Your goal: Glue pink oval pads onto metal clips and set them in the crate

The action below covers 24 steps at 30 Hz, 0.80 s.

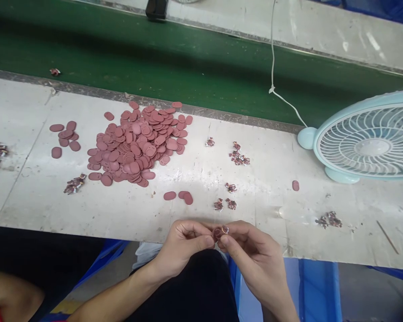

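My left hand (184, 250) and my right hand (257, 264) meet just off the table's front edge. Between their thumbs and fingers they pinch a small brown figurine (225, 230) with white and orange bits; fingertips cover much of it, and I cannot tell whether a disc is under it. Beyond the hands lie similar animal-like figurines (231, 204), some single and others in a small cluster (239, 158). To the left is a big heap of flat reddish-brown oval discs (134, 147). A few loose discs (169, 196) lie nearer my left hand.
A light-blue fan (372, 147) stands at the right, its white cord (273, 67) crossing the green strip (195, 76). More figurines (329, 219), a thin stick (387, 237) and a clear item (293, 213) lie right. Another person's arm (13, 293) shows lower left. A blue bin (317, 286) sits below.
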{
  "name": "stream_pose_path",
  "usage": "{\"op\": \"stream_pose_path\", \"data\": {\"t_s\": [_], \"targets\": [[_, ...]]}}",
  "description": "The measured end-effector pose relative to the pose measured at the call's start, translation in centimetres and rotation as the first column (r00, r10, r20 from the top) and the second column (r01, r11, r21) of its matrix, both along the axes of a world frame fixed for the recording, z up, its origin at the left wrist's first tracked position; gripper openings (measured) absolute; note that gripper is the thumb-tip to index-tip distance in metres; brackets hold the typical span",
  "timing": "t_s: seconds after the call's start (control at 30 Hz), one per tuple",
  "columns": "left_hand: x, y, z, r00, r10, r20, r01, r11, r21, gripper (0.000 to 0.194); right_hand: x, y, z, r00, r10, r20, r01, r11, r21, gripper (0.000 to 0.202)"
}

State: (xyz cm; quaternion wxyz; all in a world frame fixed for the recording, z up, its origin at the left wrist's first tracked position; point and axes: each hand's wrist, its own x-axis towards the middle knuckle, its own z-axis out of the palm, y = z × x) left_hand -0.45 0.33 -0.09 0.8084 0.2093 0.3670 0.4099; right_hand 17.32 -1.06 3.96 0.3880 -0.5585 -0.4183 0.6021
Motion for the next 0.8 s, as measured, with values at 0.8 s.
{"op": "stream_pose_path", "data": {"t_s": [0.8], "targets": [[1.0,-1.3,-0.5,0.994,0.098,-0.056,-0.096,0.995,0.039,0.008,-0.9,-0.9,-2.2,0.969,-0.193,-0.154,0.194,0.981,-0.006,0.009]]}}
